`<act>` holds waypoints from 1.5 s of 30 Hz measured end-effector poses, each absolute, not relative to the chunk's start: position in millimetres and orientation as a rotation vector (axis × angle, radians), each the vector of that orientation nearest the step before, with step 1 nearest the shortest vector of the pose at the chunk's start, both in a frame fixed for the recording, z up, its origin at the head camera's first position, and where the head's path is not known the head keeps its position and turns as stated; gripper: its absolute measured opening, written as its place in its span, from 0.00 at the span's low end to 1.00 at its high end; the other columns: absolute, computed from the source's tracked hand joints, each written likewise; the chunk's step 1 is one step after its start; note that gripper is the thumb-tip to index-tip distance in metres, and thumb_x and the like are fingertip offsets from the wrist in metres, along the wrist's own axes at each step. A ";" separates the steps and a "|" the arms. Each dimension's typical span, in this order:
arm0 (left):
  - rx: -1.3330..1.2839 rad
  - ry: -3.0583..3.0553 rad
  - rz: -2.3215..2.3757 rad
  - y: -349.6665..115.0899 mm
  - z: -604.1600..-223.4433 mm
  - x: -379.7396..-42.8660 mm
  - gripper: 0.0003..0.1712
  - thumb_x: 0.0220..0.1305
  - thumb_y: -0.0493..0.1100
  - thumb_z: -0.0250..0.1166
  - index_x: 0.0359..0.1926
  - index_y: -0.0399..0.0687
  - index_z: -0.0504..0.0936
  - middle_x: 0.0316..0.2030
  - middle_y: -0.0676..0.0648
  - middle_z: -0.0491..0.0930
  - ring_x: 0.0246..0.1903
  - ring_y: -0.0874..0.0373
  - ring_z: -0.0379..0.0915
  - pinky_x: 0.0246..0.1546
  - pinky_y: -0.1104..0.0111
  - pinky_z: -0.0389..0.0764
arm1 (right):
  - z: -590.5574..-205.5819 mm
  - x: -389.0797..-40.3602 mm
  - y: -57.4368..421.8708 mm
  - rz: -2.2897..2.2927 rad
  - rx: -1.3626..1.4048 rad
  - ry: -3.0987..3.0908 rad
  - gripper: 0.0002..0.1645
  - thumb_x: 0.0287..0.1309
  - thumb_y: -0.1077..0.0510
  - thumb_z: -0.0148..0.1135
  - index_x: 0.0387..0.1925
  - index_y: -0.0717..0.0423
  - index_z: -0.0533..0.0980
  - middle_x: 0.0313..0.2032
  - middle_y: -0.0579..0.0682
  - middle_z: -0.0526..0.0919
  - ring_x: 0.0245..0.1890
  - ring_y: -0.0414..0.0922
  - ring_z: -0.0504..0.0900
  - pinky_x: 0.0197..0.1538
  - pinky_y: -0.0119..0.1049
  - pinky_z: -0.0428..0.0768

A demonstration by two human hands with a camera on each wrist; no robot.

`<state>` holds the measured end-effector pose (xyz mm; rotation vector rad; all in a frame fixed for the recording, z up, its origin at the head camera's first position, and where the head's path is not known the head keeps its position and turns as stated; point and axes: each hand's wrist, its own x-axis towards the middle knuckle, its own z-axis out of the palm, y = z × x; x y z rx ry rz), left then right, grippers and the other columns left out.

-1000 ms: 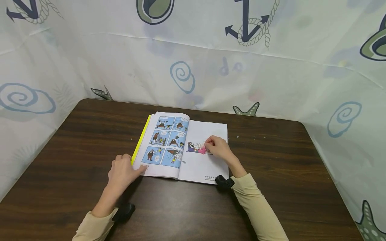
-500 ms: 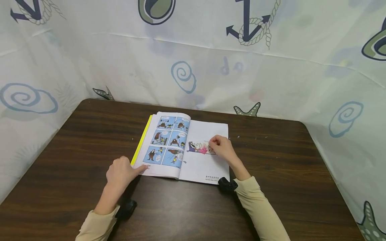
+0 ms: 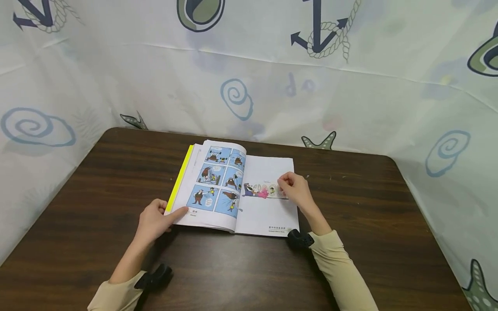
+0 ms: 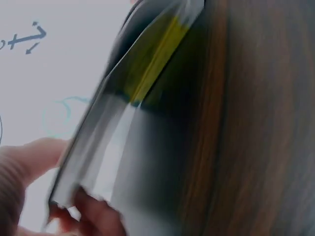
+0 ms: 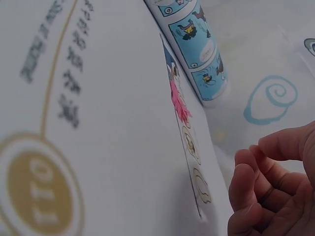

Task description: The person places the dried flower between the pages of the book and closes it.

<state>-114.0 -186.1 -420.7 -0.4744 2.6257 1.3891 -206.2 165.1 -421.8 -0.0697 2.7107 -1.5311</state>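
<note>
An open comic book point(image 3: 254, 218) lies on the table, with blue panels on its left page point(image 3: 212, 181) and a small coloured drawing point(image 3: 256, 191) across its mostly white right page. My left hand point(image 3: 155, 218) grips the book's lower left edge, thumb on the page and fingers underneath. In the left wrist view the thumb point(image 4: 39, 157) and fingers point(image 4: 101, 214) stand on either side of the book edge, which is raised. My right hand point(image 3: 296, 190) is over the drawing's right end, its fingers point(image 5: 243, 184) curled and the thumb close to the index finger. Nothing shows between them.
The dark wooden table point(image 3: 369, 224) extends around the book. Behind it hangs a white cloth point(image 3: 175, 86) printed with anchors, shells and starfish. A few small pale scraps point(image 3: 343, 176) lie to the book's right. Dark wrist devices point(image 3: 154, 277) sit at both cuffs.
My left hand has curled its fingers under the book's left side, which now tilts up slightly. My right hand has slid rightward along the drawing, uncovering more of it.
</note>
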 end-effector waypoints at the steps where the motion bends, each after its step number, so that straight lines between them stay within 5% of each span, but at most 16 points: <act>1: -0.494 2.589 1.499 -184.7 -421.0 -113.2 0.30 0.54 0.51 0.69 0.42 0.31 0.68 0.24 0.48 0.77 0.17 0.59 0.73 0.21 0.70 0.76 | -420.6 -205.6 166.1 -1.538 -0.070 2.712 0.07 0.59 0.62 0.57 0.32 0.64 0.76 0.20 0.54 0.76 0.19 0.41 0.71 0.22 0.29 0.67; 8: -0.568 2.156 2.203 -163.7 -422.7 -103.1 0.21 0.60 0.37 0.64 0.49 0.33 0.66 0.27 0.61 0.80 0.25 0.65 0.78 0.29 0.74 0.79 | -415.3 -200.8 174.8 -1.593 -0.065 2.722 0.07 0.60 0.63 0.57 0.33 0.65 0.76 0.24 0.62 0.78 0.20 0.44 0.72 0.22 0.29 0.68; 17: -0.566 1.674 2.643 -114.9 -428.8 -90.9 0.22 0.59 0.29 0.61 0.53 0.46 0.69 0.37 0.57 0.80 0.33 0.63 0.79 0.35 0.70 0.80 | -414.0 -199.2 179.8 -1.625 -0.073 2.727 0.07 0.60 0.64 0.57 0.32 0.66 0.76 0.25 0.65 0.78 0.22 0.51 0.75 0.22 0.28 0.68; 22: -0.506 1.918 2.533 -87.4 -434.3 -90.6 0.28 0.53 0.27 0.64 0.55 0.37 0.67 0.37 0.54 0.79 0.33 0.66 0.76 0.34 0.74 0.77 | -411.9 -196.8 180.4 -1.635 -0.064 2.729 0.07 0.60 0.64 0.57 0.32 0.66 0.76 0.23 0.62 0.78 0.22 0.50 0.74 0.22 0.28 0.69; 27: -0.383 2.274 2.335 -64.2 -441.2 -91.2 0.34 0.48 0.27 0.68 0.57 0.31 0.65 0.48 0.40 0.76 0.42 0.63 0.73 0.44 0.75 0.73 | -409.6 -194.2 181.2 -1.628 -0.055 2.734 0.06 0.60 0.63 0.57 0.32 0.65 0.76 0.22 0.55 0.77 0.21 0.46 0.74 0.24 0.28 0.70; 32: -0.289 2.590 2.143 -49.9 -446.3 -91.6 0.30 0.45 0.30 0.69 0.52 0.29 0.70 0.45 0.36 0.77 0.43 0.51 0.72 0.45 0.68 0.72 | -407.5 -192.1 181.1 -1.638 -0.054 2.728 0.06 0.61 0.63 0.57 0.32 0.65 0.76 0.22 0.57 0.78 0.22 0.49 0.74 0.24 0.29 0.71; 45: 0.196 3.103 1.841 -35.0 -451.4 -95.3 0.29 0.38 0.24 0.60 0.49 0.23 0.70 0.43 0.30 0.76 0.41 0.41 0.74 0.38 0.52 0.74 | -407.2 -188.6 177.3 -1.635 -0.063 2.657 0.11 0.63 0.60 0.56 0.35 0.67 0.76 0.27 0.64 0.79 0.24 0.54 0.75 0.25 0.30 0.69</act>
